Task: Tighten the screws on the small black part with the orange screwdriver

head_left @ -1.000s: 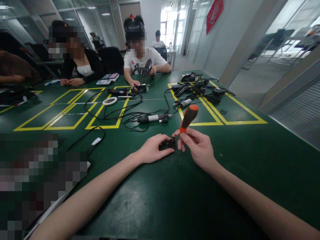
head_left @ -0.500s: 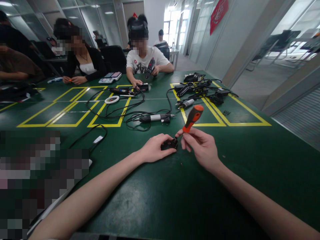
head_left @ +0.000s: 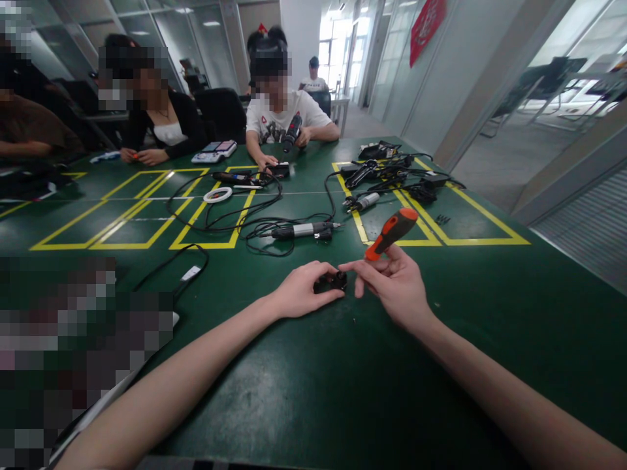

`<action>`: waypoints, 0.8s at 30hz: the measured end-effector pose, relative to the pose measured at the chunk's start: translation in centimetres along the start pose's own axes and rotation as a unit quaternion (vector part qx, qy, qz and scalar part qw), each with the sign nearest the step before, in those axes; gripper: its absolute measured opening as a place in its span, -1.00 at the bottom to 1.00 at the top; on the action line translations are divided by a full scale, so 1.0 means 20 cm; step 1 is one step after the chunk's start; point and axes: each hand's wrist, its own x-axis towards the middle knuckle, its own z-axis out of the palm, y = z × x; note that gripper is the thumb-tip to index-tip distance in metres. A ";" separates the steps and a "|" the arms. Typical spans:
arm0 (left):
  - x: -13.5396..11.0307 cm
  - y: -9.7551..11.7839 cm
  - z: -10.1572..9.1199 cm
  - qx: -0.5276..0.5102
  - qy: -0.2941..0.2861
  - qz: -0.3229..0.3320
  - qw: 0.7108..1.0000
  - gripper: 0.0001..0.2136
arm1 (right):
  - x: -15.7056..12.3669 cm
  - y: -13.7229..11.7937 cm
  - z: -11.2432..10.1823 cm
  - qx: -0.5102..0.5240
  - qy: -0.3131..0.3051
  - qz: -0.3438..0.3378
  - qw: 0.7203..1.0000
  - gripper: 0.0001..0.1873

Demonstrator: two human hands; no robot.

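My left hand [head_left: 308, 290] is closed around a small black part [head_left: 339, 281] on the green table, thumb on the near side and fingers on the far side. A round piece stands up at the part's right end. My right hand [head_left: 392, 284] grips a screwdriver [head_left: 394, 232] with an orange and dark grey handle, which leans up to the right. The screwdriver's shaft is hidden behind the fingers. My right index finger stretches left, its tip close to the top of the black part; whether they touch I cannot tell.
An electric screwdriver [head_left: 304, 230] with a coiled cable lies beyond my hands. Black cables and tools [head_left: 392, 171] are heaped at the far right, near several small screws [head_left: 443, 219]. A white ring [head_left: 217, 195] lies left. Across the table a person [head_left: 281, 117] holds a power drill [head_left: 292, 132].
The screwdriver has tilted over to the right in my right hand and shifted slightly right. My right index finger now points out towards the black part. The left hand keeps its hold.
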 end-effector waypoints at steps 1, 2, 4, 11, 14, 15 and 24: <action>0.00 0.00 0.00 0.001 -0.002 -0.002 1.000 -0.68 | 0.00 0.00 0.00 -0.001 -0.004 -0.001 1.000 -0.49; 0.00 0.00 0.00 0.001 -0.004 -0.003 1.000 -0.68 | 0.00 0.00 0.00 -0.004 -0.007 -0.001 1.000 -0.50; 0.00 0.00 0.00 0.002 -0.005 -0.003 1.000 -0.68 | -0.01 0.00 0.00 -0.007 -0.008 0.001 1.000 -0.51; 0.00 0.01 -0.01 -0.003 -0.004 0.004 1.000 -0.68 | -0.01 0.01 0.00 -0.006 0.001 0.006 1.000 -0.50; 0.00 0.00 0.00 -0.002 -0.001 0.004 1.000 -0.69 | -0.01 0.01 0.00 -0.006 0.005 -0.001 1.000 -0.51; 0.00 0.00 0.00 0.000 -0.001 0.004 1.000 -0.69 | -0.01 0.02 0.01 -0.005 0.006 -0.003 1.000 -0.50; 0.00 -0.01 0.00 -0.002 0.000 0.009 1.000 -0.68 | -0.01 0.01 0.01 -0.002 0.003 -0.004 1.000 -0.50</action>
